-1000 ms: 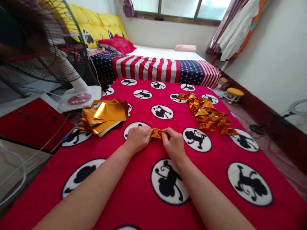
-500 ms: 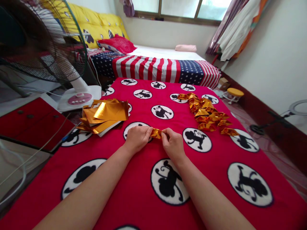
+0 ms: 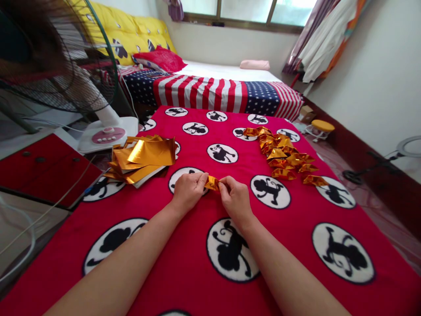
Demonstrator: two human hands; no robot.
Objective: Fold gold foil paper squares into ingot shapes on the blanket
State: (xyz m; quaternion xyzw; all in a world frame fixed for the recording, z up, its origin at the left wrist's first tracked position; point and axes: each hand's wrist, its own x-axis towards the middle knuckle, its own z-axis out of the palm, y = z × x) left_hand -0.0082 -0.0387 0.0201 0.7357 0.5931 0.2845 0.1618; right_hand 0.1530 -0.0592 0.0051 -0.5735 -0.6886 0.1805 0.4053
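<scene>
A small folded piece of gold foil paper point(image 3: 212, 183) is held between my two hands above the red cloth point(image 3: 184, 267). My left hand point(image 3: 189, 189) pinches its left end. The right end is gripped by the thumb and fingers of my right hand point(image 3: 234, 196). Off to the left lies a loose stack of flat gold foil sheets point(image 3: 153, 152). A cluster of folded gold foil pieces point(image 3: 283, 174) rests on the cloth at the right.
An electric fan point(image 3: 108, 129) stands at the left, beside a red cabinet point(image 3: 42, 169). Beyond the cloth is a bed point(image 3: 210, 94) with a striped cover. A yellow stool point(image 3: 322, 126) stands on the floor at the right.
Both hands and the foil piece have shifted very slightly left. The piece looks a little more tilted between the fingers.
</scene>
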